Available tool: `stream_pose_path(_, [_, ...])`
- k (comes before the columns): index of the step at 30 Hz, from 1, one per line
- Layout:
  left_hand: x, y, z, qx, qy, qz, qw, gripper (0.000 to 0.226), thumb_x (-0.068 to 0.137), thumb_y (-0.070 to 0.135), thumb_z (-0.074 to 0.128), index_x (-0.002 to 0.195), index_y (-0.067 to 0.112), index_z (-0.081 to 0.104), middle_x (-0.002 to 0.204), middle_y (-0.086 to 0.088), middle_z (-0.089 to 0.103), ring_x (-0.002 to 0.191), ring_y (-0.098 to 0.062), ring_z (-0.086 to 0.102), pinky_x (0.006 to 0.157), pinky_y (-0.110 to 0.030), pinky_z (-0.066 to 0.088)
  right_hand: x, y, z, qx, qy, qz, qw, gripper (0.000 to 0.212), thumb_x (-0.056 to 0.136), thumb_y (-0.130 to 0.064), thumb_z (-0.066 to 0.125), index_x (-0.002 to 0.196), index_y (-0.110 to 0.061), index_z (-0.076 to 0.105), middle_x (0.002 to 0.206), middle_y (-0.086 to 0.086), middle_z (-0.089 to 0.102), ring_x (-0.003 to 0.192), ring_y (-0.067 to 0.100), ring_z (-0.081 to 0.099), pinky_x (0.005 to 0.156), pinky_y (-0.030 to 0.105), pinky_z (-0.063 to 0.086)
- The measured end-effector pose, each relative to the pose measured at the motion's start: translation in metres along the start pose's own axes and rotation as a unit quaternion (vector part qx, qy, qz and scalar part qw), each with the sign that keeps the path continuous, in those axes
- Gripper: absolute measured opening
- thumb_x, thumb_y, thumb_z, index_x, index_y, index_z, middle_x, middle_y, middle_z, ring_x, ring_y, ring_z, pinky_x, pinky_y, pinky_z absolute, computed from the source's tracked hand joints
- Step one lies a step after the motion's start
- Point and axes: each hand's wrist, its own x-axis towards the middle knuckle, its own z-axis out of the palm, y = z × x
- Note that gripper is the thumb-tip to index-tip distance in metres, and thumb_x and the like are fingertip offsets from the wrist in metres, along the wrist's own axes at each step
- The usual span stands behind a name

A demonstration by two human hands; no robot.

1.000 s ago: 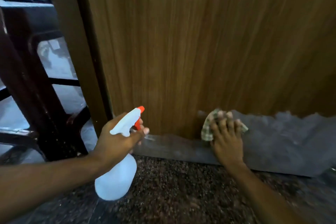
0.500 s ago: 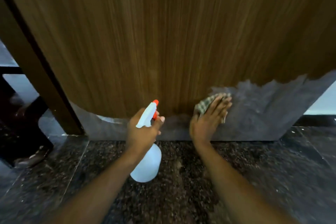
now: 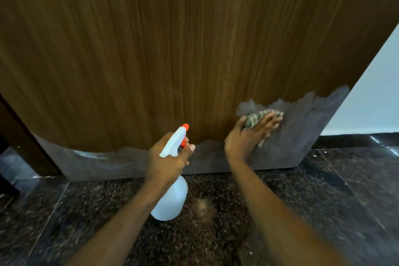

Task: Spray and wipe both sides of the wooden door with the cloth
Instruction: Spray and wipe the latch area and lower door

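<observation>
The wooden door (image 3: 172,49) fills the upper view; its bottom strip is grey and worn. My left hand (image 3: 168,157) grips the neck of a white spray bottle (image 3: 170,198) with an orange nozzle, which points at the door's lower edge. My right hand (image 3: 250,134) presses a checked cloth (image 3: 257,117) flat against the door low on the right, fingers stretched over it. Most of the cloth is hidden under the fingers.
Dark speckled stone floor (image 3: 216,233) lies under my arms. The dark door frame (image 3: 23,136) stands at the left. A white wall (image 3: 371,97) with a black skirting shows past the door's right edge.
The view has swung right and pulled back, so the door frame slid left. My right hand has wiped the cloth rightwards and slightly up along the door's bottom. The left hand keeps holding the bottle.
</observation>
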Motion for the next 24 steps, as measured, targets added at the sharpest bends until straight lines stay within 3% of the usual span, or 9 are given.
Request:
stream_pose_path(3, [-0.005,-0.001,0.019,0.027,-0.013,0.012,0.999,0.022,0.076,0.024,0.076,0.092,0.035,0.065,0.078,0.001,0.067,0.068,-0.018,0.065,0.052,-0.02,0.047,0.029,-0.016,-0.012,-0.03,-0.005,-0.1,0.995,0.078,0.097,-0.046,0.035,0.156,-0.01,-0.001,0.163,0.015,-0.008,0.15,0.025,-0.013,0.122,0.046,-0.003])
stream_pose_path(5, [-0.006,-0.005,0.031,0.105,-0.014,0.033,0.994,0.023,0.074,0.035,0.076,0.094,0.037,0.066,0.076,0.011,0.066,0.074,-0.009,0.063,0.065,-0.023,0.05,0.031,0.006,-0.019,-0.073,-0.037,-0.186,0.979,0.076,0.096,-0.041,0.038,0.156,-0.01,0.001,0.163,0.013,-0.006,0.149,0.023,-0.012,0.122,0.04,-0.007])
stream_pose_path(6, [-0.007,-0.006,0.036,0.148,-0.011,0.041,0.988,0.027,0.072,0.042,0.075,0.097,0.037,0.067,0.078,0.015,0.066,0.077,-0.006,0.062,0.071,-0.023,0.051,0.031,0.023,-0.024,-0.082,-0.051,-0.183,0.978,0.076,0.095,-0.039,0.037,0.156,-0.01,0.001,0.163,0.011,-0.007,0.15,0.023,-0.011,0.123,0.039,-0.006])
stream_pose_path(10, [-0.016,-0.001,0.061,0.188,-0.051,0.04,0.98,0.035,0.073,0.044,0.073,0.103,0.057,0.06,0.09,0.015,0.066,0.088,-0.004,0.059,0.081,-0.023,0.049,0.052,0.058,-0.052,0.023,-0.004,0.054,0.998,0.069,0.102,-0.03,0.039,0.155,-0.008,0.0,0.164,0.013,-0.002,0.151,0.028,0.006,0.121,0.048,0.013])
stream_pose_path(12, [-0.021,0.003,0.072,0.128,-0.053,0.02,0.99,0.034,0.075,0.034,0.075,0.091,0.059,0.059,0.085,0.018,0.067,0.085,0.001,0.06,0.076,-0.014,0.047,0.071,0.04,-0.062,0.044,0.016,0.057,0.997,0.07,0.104,-0.029,0.041,0.155,-0.007,-0.002,0.164,0.013,-0.005,0.152,0.027,0.0,0.123,0.044,0.008])
stream_pose_path(16, [-0.022,0.012,0.087,0.075,-0.045,0.027,0.996,0.031,0.077,0.023,0.074,0.082,0.049,0.058,0.082,0.005,0.068,0.077,-0.005,0.062,0.072,-0.023,0.049,0.077,-0.012,-0.048,-0.034,-0.019,-0.106,0.994,0.081,0.097,-0.042,0.041,0.155,-0.015,-0.008,0.162,0.013,-0.016,0.15,0.034,-0.011,0.122,0.051,-0.001])
stream_pose_path(20, [-0.027,0.019,0.099,0.038,-0.02,0.003,0.999,0.038,0.079,0.021,0.072,0.074,0.056,0.06,0.075,-0.001,0.069,0.067,-0.025,0.066,0.059,-0.041,0.053,0.034,0.032,-0.03,-0.188,-0.132,-0.416,0.88,0.094,0.088,-0.04,0.055,0.156,-0.022,-0.008,0.162,0.009,-0.019,0.149,0.04,-0.007,0.12,0.054,-0.002])
stream_pose_path(22, [-0.03,0.017,0.101,0.036,-0.023,-0.001,0.999,0.036,0.079,0.022,0.073,0.078,0.056,0.06,0.075,-0.001,0.07,0.066,-0.026,0.067,0.057,-0.043,0.053,0.028,0.072,-0.036,-0.192,-0.152,-0.425,0.871,0.097,0.087,-0.03,0.062,0.157,-0.026,-0.005,0.164,0.004,-0.014,0.15,0.036,-0.003,0.121,0.054,0.007])
stream_pose_path(24, [-0.033,0.014,0.101,0.036,-0.028,0.001,0.999,0.036,0.079,0.022,0.073,0.081,0.056,0.061,0.076,-0.001,0.069,0.066,-0.026,0.067,0.056,-0.043,0.053,0.032,0.089,-0.046,-0.185,-0.149,-0.334,0.912,0.1,0.083,-0.021,0.059,0.156,-0.024,-0.01,0.162,0.005,-0.019,0.15,0.036,-0.007,0.12,0.056,0.011])
